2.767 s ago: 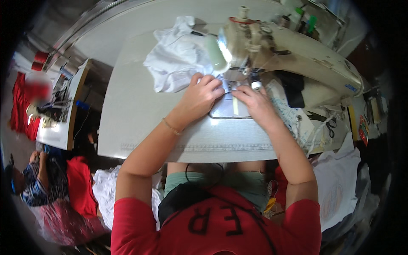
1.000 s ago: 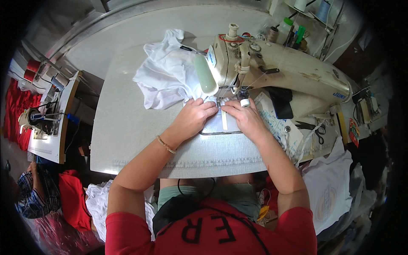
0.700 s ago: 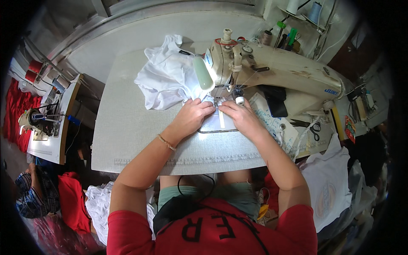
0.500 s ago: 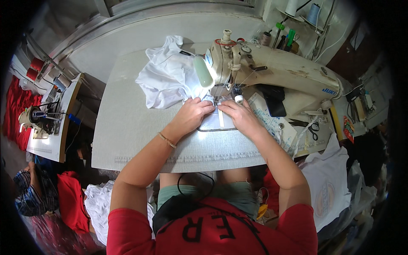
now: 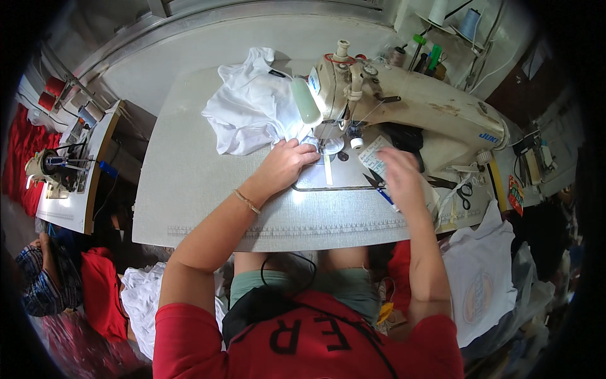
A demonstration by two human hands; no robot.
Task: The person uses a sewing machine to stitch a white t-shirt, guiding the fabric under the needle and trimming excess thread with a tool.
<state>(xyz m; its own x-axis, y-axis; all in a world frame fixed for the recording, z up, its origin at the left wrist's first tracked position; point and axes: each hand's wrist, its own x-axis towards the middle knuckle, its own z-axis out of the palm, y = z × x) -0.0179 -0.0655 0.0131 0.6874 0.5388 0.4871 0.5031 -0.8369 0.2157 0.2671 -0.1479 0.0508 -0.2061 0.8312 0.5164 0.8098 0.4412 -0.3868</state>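
Note:
My left hand (image 5: 290, 159) is closed on the edge of a white garment (image 5: 247, 110), close to the sewing machine's needle area. The garment spreads to the left of the machine head over the grey table. A small part of the white cloth reaches under the presser foot. My right hand (image 5: 404, 177) is smeared by motion, right of the needle, above a printed paper (image 5: 375, 153). Next to it, blue-handled thread snips (image 5: 382, 192) point toward the needle plate; whether my fingers touch them cannot be made out. The sewing machine (image 5: 429, 98) is cream-coloured and worn.
Black scissors (image 5: 466, 194) and a dark phone (image 5: 410, 140) lie right of the needle. A ruler strip (image 5: 284, 235) runs along the table's front edge. A white shirt (image 5: 483, 271) hangs at the right. Another machine (image 5: 55, 170) and a person's arm (image 5: 49, 268) are at far left.
My right hand has let go of the cloth by the needle and moved right, toward the paper and snips. My left hand stays on the garment.

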